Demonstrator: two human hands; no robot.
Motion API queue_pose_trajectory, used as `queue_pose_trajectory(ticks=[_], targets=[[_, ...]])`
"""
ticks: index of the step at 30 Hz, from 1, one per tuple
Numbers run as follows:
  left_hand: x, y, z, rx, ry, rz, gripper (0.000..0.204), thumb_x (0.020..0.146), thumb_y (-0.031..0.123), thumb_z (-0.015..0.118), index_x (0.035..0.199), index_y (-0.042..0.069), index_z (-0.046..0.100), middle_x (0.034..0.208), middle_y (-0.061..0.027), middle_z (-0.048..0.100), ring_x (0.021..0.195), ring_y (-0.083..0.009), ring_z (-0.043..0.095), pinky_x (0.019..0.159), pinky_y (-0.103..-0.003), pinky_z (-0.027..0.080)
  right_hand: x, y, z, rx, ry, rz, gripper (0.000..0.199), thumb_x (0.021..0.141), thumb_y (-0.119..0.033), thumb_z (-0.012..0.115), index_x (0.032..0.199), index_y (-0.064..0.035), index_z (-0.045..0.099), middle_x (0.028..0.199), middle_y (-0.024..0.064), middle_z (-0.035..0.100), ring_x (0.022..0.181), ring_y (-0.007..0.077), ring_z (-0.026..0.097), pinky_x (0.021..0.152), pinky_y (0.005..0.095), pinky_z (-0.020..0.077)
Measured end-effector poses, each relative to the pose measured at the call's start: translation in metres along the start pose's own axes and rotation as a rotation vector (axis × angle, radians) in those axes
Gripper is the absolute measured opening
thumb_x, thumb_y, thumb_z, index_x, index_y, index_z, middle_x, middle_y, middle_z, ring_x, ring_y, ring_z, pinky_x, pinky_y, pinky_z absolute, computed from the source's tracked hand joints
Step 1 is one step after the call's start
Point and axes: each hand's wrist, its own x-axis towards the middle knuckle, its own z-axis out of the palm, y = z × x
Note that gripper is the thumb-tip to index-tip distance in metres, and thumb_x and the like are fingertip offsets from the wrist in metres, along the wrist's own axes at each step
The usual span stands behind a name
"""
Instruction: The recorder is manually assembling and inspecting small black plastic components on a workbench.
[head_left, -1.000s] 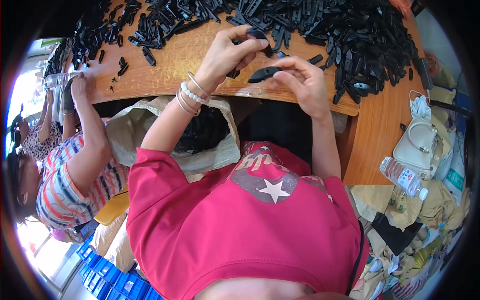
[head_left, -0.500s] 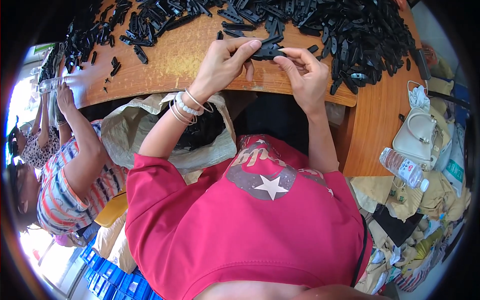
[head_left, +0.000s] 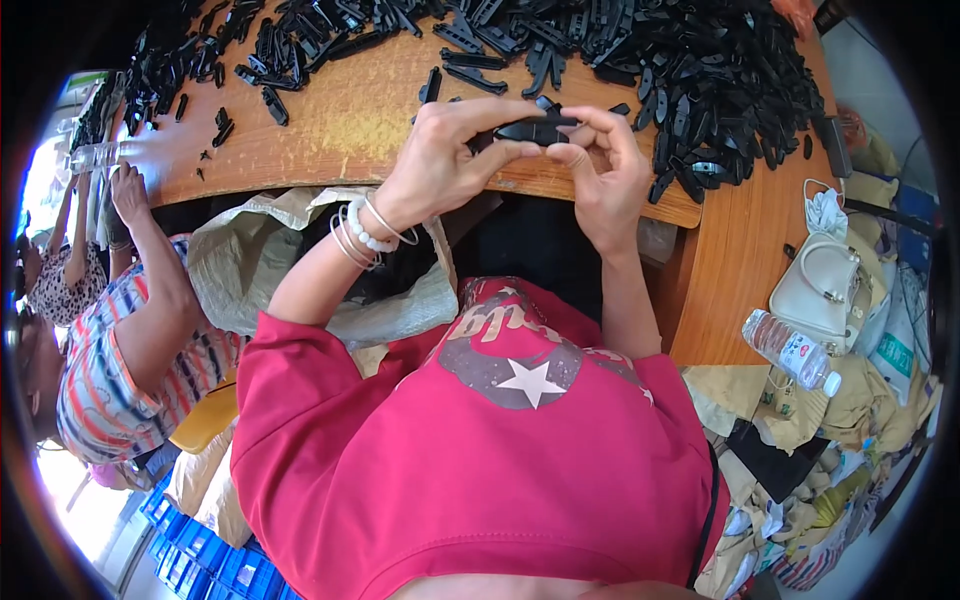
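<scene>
Over the near edge of the table, both my hands hold a long black plastic part [head_left: 530,131] with a tapered left end. My left hand [head_left: 446,150], wearing white bracelets at the wrist, pinches it with the thumb below and the fingers along the top. At its other end my right hand [head_left: 612,175] grips it between thumb and fingertips. A small black piece shows just above it between my hands; whether the two are joined I cannot tell. Similar black plastic parts [head_left: 472,75] lie on the table just beyond my fingers.
A big heap of black parts [head_left: 715,90] covers the back right of the wooden table [head_left: 345,125]. An open woven sack [head_left: 235,265] hangs below the edge at left. A water bottle [head_left: 790,350] and white handbag [head_left: 822,285] are at right. Two other people work at left.
My left thumb has shifted from the top of the black part to below it, and the part now lies more level. My right hand keeps its pinch. The whole view has shifted slightly.
</scene>
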Motion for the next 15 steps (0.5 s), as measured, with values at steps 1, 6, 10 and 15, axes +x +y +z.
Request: queue_pose_trajectory(ticks=[1, 6, 10, 15], targets=[[-0.004, 0.0, 0.001, 0.0, 0.004, -0.006, 0.032, 0.073, 0.014, 0.073, 0.1, 0.001, 0.064, 0.075, -0.0133, 0.064, 0.053, -0.0164, 0.055, 0.051, -0.027, 0.044, -0.003, -0.002, 0.002, 0.003, -0.007, 0.002, 0.021, 0.083, -0.005, 0.063, 0.101, 0.0033, 0.056, 0.069, 0.0052, 0.063, 0.064, 0.0097, 0.06, 0.062, 0.0221, 0.0477], [-0.019, 0.014, -0.006, 0.027, 0.014, -0.137, 0.031, 0.074, 0.021, 0.074, 0.096, 0.002, 0.064, 0.065, -0.0102, 0.06, 0.051, -0.0146, 0.055, 0.049, -0.025, 0.043, -0.01, -0.006, 0.009, 0.122, -0.02, 0.156, 0.022, 0.083, -0.009, 0.065, 0.099, 0.0034, 0.057, 0.067, 0.0051, 0.063, 0.058, 0.0079, 0.058, 0.054, 0.0194, 0.0454], [-0.048, 0.026, -0.037, 0.081, 0.032, -0.206, 0.031, 0.076, 0.024, 0.073, 0.096, 0.001, 0.064, 0.064, -0.0094, 0.06, 0.054, -0.0128, 0.057, 0.049, -0.024, 0.043, -0.007, -0.003, 0.01, 0.231, -0.246, 0.058, 0.028, 0.081, -0.012, 0.068, 0.104, -0.0006, 0.06, 0.075, 0.0058, 0.065, 0.067, 0.01, 0.06, 0.058, 0.0218, 0.0464], [-0.105, 0.032, -0.095, 0.336, -0.398, -0.592, 0.036, 0.071, 0.027, 0.075, 0.09, -0.001, 0.065, 0.078, -0.0136, 0.065, 0.068, -0.0272, 0.062, 0.062, -0.031, 0.047, 0.008, 0.025, -0.025, -0.163, 0.019, 0.163, 0.012, 0.085, -0.005, 0.057, 0.093, -0.0003, 0.065, 0.079, 0.0083, 0.064, 0.066, 0.013, 0.06, 0.056, 0.0243, 0.0471]])
